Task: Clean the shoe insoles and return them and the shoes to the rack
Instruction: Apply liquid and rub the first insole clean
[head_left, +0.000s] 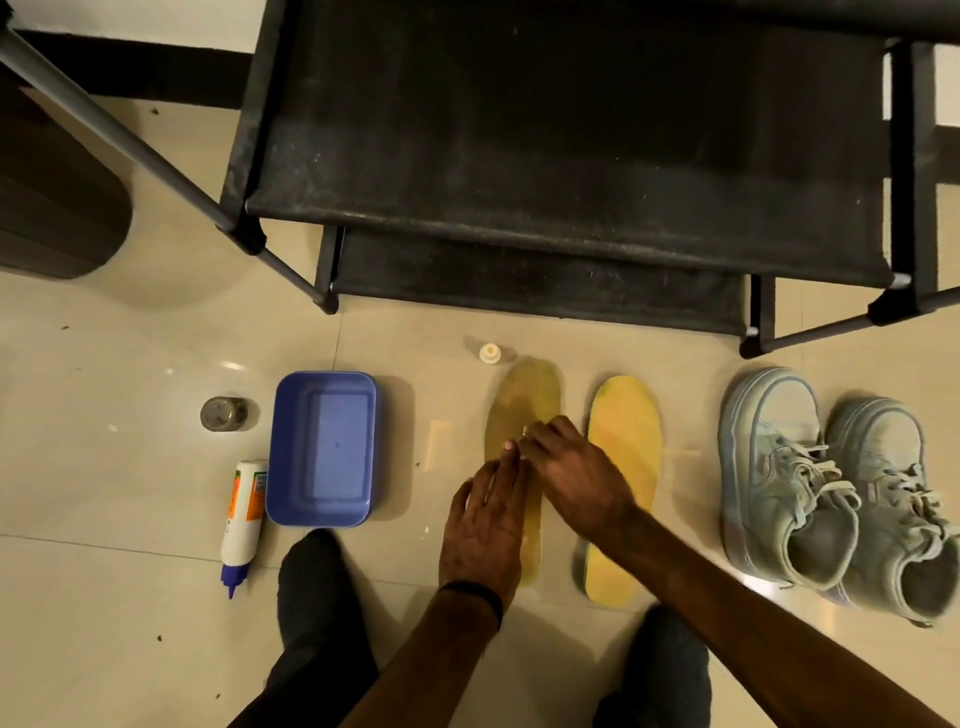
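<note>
Both hands, left hand (485, 525) flat-fingered, right hand (571, 470) curled, grip unclear, press the darker insole (522, 405); bottle (243, 514) label unreadable.

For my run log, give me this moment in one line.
both hands rubbing left insole | right insole untouched | shoes on floor | rack bare

The floor (130, 364) is showing glossy, reflective tile. The rack (561, 156) is wearing dusty matt black fabric on tubes (metal, apparently). The tub (291, 441) is looking like smooth blue plastic, the shoes (831, 483) like worn cloth, the insoles (626, 441) matt.
</note>
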